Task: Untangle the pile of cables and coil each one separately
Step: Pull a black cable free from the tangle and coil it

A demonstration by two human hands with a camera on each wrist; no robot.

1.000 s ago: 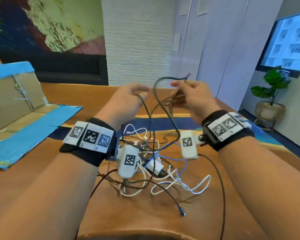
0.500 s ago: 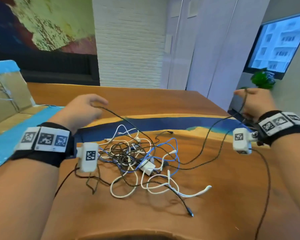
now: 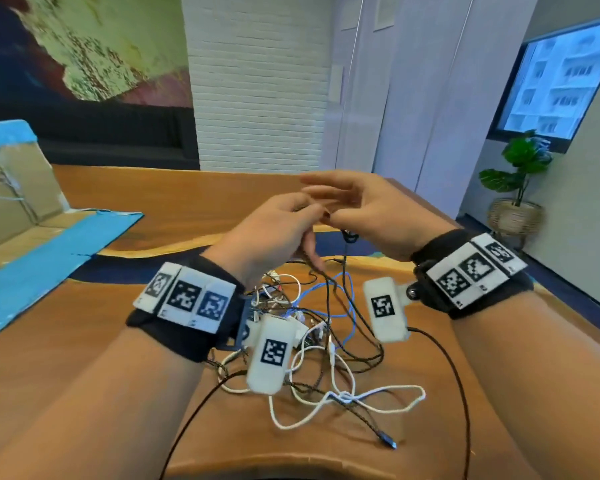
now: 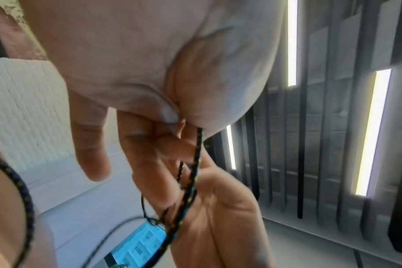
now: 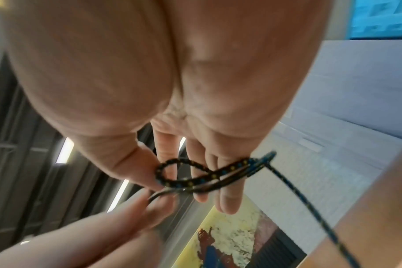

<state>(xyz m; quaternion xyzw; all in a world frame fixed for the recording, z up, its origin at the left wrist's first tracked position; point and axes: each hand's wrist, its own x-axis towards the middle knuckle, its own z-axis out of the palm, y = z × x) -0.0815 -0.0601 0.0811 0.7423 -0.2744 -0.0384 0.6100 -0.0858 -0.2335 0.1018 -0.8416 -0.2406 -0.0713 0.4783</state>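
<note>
A tangled pile of cables (image 3: pixel 312 344) lies on the wooden table (image 3: pixel 187 202): white cable (image 3: pixel 378 396), blue cable (image 3: pixel 350 306) and black braided strands. My two hands meet in the air above it. The left hand (image 3: pixel 274 233) pinches a black braided cable (image 4: pixel 190 181) between thumb and fingers. In the right wrist view a small loop of that cable (image 5: pixel 184 179) lies across the right hand's (image 3: pixel 361 209) nearly straight fingers, with the thumb pressed on it. From the hands the cable (image 3: pixel 343 268) hangs down into the pile.
An opened cardboard box (image 3: pixel 14 202) edged with blue tape lies at the left on the table. A potted plant (image 3: pixel 520 174) stands on the floor beyond the table's right edge. A black plug end (image 3: pixel 388 443) lies near the front edge.
Half a second ago my hands were spread wide apart with the black cable stretched between them. They have come back together above the pile, and a loop now lies in the right hand.
</note>
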